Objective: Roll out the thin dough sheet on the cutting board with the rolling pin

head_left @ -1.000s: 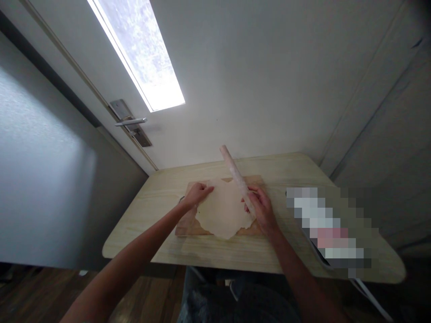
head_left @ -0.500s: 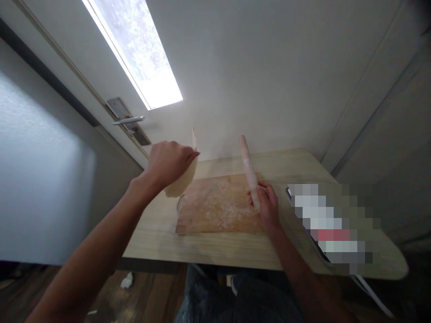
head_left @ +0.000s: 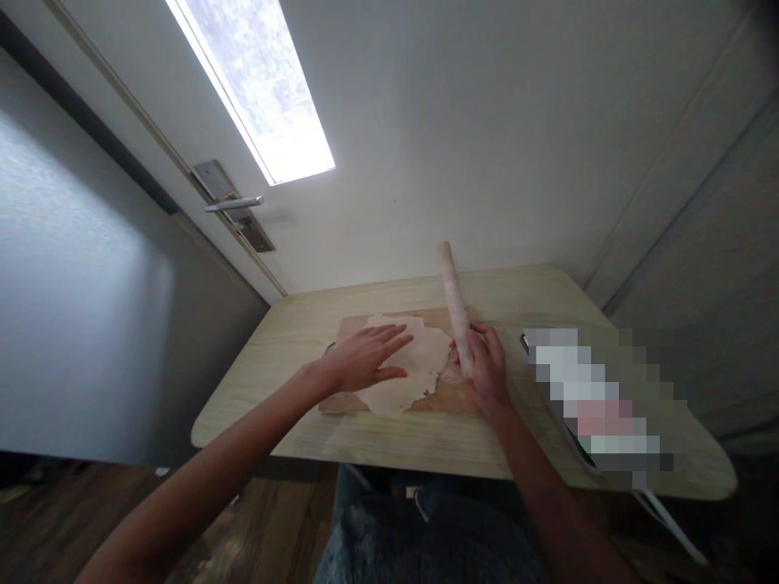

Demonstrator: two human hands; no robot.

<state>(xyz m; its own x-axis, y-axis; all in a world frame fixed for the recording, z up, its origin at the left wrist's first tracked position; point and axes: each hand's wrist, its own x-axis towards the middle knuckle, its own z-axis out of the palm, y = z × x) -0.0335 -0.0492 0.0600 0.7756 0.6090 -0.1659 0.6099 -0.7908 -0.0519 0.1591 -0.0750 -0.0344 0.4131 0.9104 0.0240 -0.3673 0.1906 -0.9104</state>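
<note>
A thin, ragged-edged sheet of dough (head_left: 419,357) lies flat across the wooden cutting board (head_left: 462,399). Over the left part of the sheet is my left hand (head_left: 368,357), fingers spread and palm down; whether it presses or just hovers I cannot tell. My right hand (head_left: 488,361) grips the lower end of a floury rolling pin (head_left: 452,292), which tilts up and away above the board's right side. Pale flour marks the bare wood near the right hand.
The board rests on a light wooden table (head_left: 268,430). On its right lies a tablet-like device (head_left: 584,405), its screen blurred out, with a white cable (head_left: 675,527) below. Behind the table stands a white door with a metal handle (head_left: 234,204).
My left hand has come down and right, and the dough sheet it held up now lies on the board. Its fingers have opened. The right hand keeps the rolling pin in nearly the same place.
</note>
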